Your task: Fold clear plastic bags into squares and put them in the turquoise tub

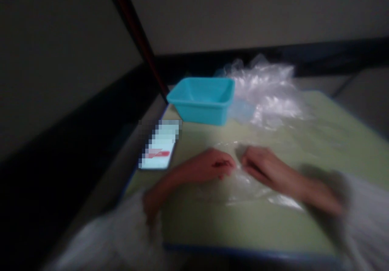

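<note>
Left grip (217, 165), right grip (259, 165): fingers curled at clear, thin plastic film (244, 188); clamping indeterminable through blur. Film lay between hands and wearer-side, neither hand clearly nearer.

Blur softens the left grip (221, 165) and right grip (257, 161); whether either pinches the clear plastic (243, 190) cannot be told. Pixel blocks mask most of the phone's screen (159, 143). The bottom edge crops the left sleeve (118, 230). The basin's (200, 113) near wall hides part of its floor; the heaped plastic (270, 86) smears, its separate pieces indistinct.
</note>
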`<state>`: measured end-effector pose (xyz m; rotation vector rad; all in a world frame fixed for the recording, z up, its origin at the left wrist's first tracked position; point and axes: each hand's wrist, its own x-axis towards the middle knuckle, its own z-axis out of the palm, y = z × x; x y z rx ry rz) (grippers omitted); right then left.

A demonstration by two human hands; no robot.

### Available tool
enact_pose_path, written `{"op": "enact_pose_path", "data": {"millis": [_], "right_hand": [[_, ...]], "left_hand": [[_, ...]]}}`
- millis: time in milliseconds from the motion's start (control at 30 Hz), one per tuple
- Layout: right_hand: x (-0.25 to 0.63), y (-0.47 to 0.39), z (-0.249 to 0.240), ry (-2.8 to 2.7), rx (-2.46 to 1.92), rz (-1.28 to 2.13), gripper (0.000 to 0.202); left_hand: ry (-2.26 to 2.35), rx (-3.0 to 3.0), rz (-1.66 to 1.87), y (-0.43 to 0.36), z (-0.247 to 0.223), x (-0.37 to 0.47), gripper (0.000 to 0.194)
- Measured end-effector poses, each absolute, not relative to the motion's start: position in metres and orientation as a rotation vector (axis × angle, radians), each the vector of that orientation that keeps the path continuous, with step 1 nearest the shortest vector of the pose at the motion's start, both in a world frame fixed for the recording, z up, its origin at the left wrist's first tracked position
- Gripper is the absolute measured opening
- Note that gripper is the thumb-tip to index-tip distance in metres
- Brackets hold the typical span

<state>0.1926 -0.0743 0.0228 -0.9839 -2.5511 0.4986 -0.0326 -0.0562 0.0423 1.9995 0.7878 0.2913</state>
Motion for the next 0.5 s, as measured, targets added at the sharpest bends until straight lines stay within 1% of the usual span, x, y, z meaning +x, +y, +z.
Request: {"op": "enact_pose_path", "data": {"millis": [267,433,500], "right_hand": [[0.194,-0.081,0.038,-2.457,-0.946,0.604,0.013],[0.203,-0.084,0.047,-2.292,-0.984,0.880,0.010],[0.207,-0.084,0.046,-2.243,-1.017,0.934,0.007]], "left_hand": [[0.790,1.905,0.329,-0.056,0.040,-0.032,0.016],[0.770,1.841,0.343,-0.056,0.039,-0.034,0.017],[0.765,1.791,0.349,-0.056,0.038,-0.035,0.019]]}}
